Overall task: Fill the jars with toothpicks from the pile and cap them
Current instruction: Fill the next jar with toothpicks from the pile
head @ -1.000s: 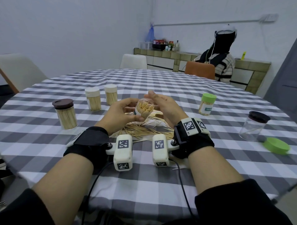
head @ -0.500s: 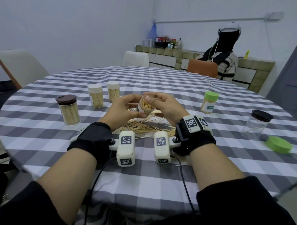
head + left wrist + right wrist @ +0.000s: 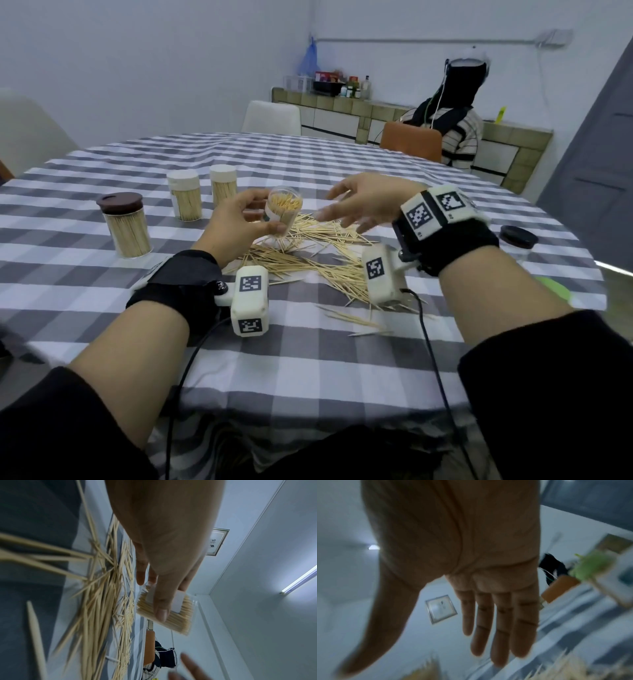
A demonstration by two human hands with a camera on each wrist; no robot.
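Capping is looking like the step coming due: the left hand point(image 3: 236, 228) is gripping an uncapped toothpick jar point(image 3: 282, 214), packed full, just above the toothpick pile point(image 3: 308, 260) on the checked tablecloth point(image 3: 308, 363). Its long axis is tilting, mouth pointing up and toward the camera. The right hand point(image 3: 366, 202), fingers spread and holding nothing, is hovering beside it; next it is needing a lid, probably the green cap point(image 3: 555, 286) at the far right.
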